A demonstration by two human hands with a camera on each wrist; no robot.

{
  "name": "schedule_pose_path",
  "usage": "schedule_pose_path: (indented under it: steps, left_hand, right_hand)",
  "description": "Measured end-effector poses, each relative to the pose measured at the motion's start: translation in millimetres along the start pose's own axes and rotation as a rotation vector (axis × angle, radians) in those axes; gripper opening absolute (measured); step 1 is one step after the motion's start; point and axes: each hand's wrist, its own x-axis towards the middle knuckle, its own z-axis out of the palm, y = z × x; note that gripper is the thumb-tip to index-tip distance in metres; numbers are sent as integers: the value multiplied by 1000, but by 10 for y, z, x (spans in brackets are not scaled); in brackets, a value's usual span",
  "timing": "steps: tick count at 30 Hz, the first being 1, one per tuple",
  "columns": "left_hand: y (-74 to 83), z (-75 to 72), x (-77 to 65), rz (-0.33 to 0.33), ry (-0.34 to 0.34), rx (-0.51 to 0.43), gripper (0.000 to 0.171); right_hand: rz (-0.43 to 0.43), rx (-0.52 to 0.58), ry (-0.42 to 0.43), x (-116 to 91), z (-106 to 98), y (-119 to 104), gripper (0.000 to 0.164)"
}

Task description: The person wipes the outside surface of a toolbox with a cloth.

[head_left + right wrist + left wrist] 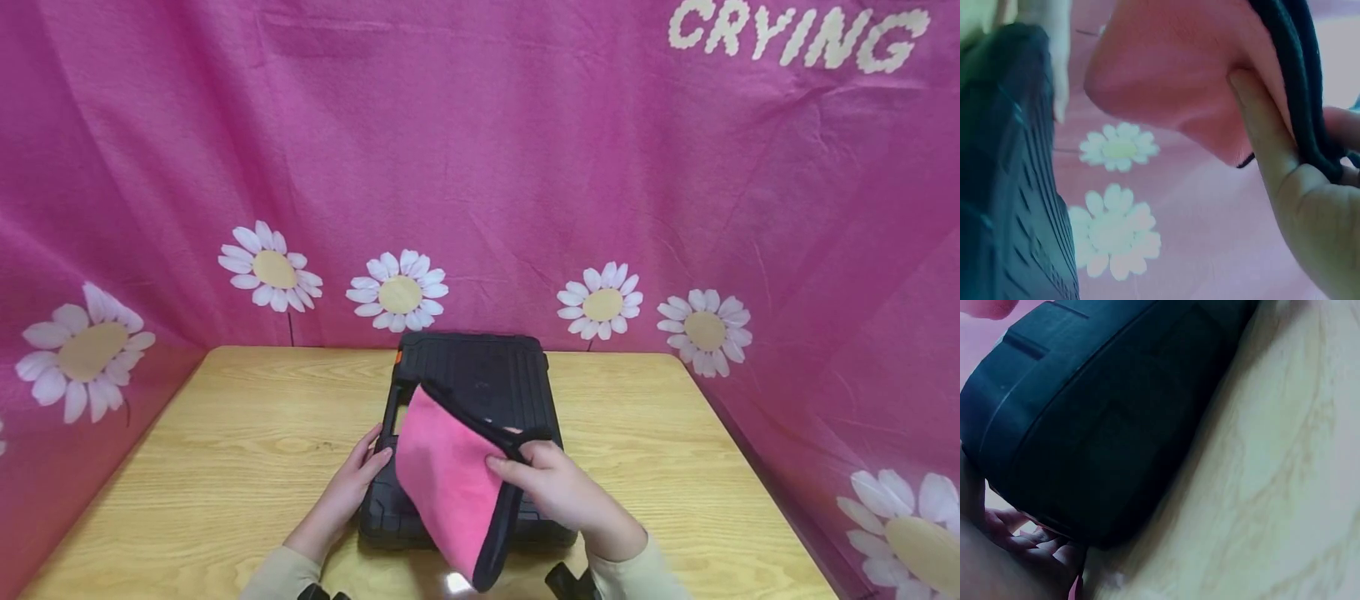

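Note:
A black plastic carrying case (480,362) with a ribbed lid and a handle lies flat on the table. My left hand (348,487) grips its left edge near the handle, thumb on top and fingers at the side. In the left wrist view, the fingers (1047,553) sit against the corner of the case (1104,431). Above the lid, my right hand (551,483) pinches a pink cloth (450,479) with a black border by its trimmed edge. The right wrist view shows the thumb (1260,119) pressed on the pink side; the cloth hangs folded and tilted, hiding part of the case.
The wood-grain table (247,450) extends on both sides of the case. A pink curtain (480,183) with white daisies and lettering hangs behind and at both sides of it. An orange piece (398,357) shows on the case's left side.

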Motion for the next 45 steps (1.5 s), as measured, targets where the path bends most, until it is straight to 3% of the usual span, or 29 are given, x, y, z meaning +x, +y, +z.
schedule_pose_path:
  steps: [3, 6, 10, 14, 25, 37, 45]
  left_hand:
    - [10, 0, -5, -4, -5, 8, 71]
    - [3, -6, 3, -10, -3, 10, 72]
    - [-6, -17, 11, -28, 6, 15, 71]
    - [-6, -22, 5, -38, 7, 14, 72]
    - [3, -8, -8, -35, 14, 9, 72]
    - [12, 5, -19, -28, 35, 10, 72]
    - [33, 27, -54, -50, 55, 36, 73]
  right_hand:
    - [11, 320, 43, 31, -164, 19, 27]
    - [-63, 570, 119, 90, -332, 73, 15]
    - [-111, 644, 303, 169, -594, 187, 13]
    - [-110, 689, 410, 234, -868, 350, 15]
    - [-14, 1071, 506, 203, -1327, 654, 15]
    - [155, 1176, 634, 166, -1562, 774, 19]
    - [53, 1143, 610, 132, -1614, 942, 13]
